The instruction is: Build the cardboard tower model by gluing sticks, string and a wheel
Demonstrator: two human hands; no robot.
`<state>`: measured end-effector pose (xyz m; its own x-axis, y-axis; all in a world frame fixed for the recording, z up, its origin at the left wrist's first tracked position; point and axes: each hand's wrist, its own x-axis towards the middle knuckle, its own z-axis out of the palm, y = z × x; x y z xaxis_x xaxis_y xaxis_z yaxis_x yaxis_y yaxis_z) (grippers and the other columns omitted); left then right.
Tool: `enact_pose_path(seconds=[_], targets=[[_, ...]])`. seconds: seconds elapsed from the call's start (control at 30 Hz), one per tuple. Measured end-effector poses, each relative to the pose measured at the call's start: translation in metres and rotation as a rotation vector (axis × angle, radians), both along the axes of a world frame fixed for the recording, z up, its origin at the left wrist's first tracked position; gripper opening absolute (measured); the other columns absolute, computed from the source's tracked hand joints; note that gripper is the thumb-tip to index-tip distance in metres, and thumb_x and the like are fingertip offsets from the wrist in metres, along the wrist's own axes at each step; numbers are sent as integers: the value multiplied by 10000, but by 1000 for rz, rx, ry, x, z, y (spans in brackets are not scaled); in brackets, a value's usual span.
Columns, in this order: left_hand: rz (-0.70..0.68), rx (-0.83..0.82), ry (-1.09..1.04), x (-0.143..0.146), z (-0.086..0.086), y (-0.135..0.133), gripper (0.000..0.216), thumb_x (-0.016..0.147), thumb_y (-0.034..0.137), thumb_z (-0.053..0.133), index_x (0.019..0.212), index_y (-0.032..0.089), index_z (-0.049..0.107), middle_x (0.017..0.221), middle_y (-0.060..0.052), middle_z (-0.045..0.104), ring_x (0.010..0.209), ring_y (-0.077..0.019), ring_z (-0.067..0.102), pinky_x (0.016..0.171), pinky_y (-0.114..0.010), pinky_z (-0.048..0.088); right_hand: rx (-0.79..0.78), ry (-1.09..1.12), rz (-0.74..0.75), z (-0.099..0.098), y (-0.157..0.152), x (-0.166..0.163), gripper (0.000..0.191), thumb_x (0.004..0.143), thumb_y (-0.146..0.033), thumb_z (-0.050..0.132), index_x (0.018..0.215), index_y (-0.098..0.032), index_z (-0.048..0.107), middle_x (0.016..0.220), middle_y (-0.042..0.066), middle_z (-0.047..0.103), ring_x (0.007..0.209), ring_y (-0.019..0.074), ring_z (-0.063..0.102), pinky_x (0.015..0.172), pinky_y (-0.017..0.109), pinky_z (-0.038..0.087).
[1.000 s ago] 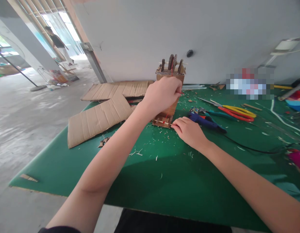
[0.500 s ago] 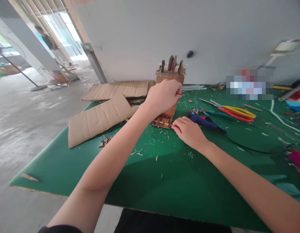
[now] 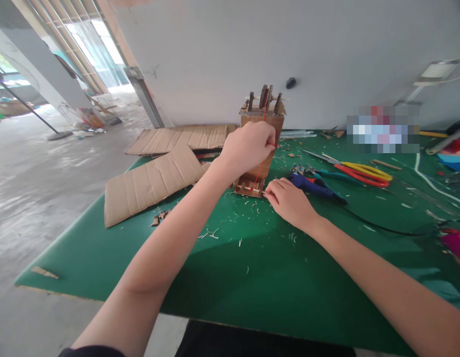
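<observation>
axis: I see cardboard tower point(image 3: 266, 124) upright.
left hand point(image 3: 248, 148): fingers pinch red string point(image 3: 257, 174) mid-height.
right hand point(image 3: 289, 201): fingers pinch stick point(image 3: 258, 191) at base, near-right.

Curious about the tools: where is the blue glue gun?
Head view, right of centre: the blue glue gun lies on the green mat just beyond the right hand.

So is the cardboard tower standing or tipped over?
Standing up. The cardboard tower has its base on the green mat and wheels on top; the left hand grips its middle.
</observation>
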<state>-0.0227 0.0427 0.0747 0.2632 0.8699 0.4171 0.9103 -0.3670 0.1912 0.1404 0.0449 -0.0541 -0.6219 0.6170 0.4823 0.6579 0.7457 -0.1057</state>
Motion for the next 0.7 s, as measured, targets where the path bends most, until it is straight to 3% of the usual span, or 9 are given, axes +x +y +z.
enact_pose_path(seconds=[0.2, 0.33, 0.5, 0.7], targets=[[2, -17, -5, -1, 0, 1, 225, 794, 212, 499, 903, 201, 695, 899, -72, 670, 848, -223, 611, 774, -374, 451, -65, 71, -35, -1, 0, 0, 134, 863, -174, 524, 739, -199, 479, 770, 26, 592, 798, 173, 521, 496, 250, 312], [4, -40, -7, -2, 0, 1, 225, 801, 217, 498, 917, 202, 689, 924, -72, 668, 873, -224, 603, 791, -376, 443, -70, 109, -57, 0, -3, -1, 131, 874, -287, 546, 783, -193, 545, 797, 23, 625, 777, 160, 555, 514, 251, 329], [28, -35, 17, -2, 2, -1, 225, 785, 221, 501, 906, 205, 690, 915, -58, 675, 836, -198, 594, 763, -336, 450, -35, 17, -80, 0, -3, -3, 254, 937, -262, 423, 767, -192, 598, 765, 30, 649, 792, 177, 571, 535, 276, 329], [34, -48, 5, -4, 3, -1, 225, 776, 227, 515, 902, 206, 700, 923, -67, 680, 841, -199, 594, 750, -329, 458, -60, -13, -66, -2, 2, -1, 229, 937, -253, 436, 805, -181, 609, 802, 44, 657, 826, 194, 576, 620, 295, 387]])
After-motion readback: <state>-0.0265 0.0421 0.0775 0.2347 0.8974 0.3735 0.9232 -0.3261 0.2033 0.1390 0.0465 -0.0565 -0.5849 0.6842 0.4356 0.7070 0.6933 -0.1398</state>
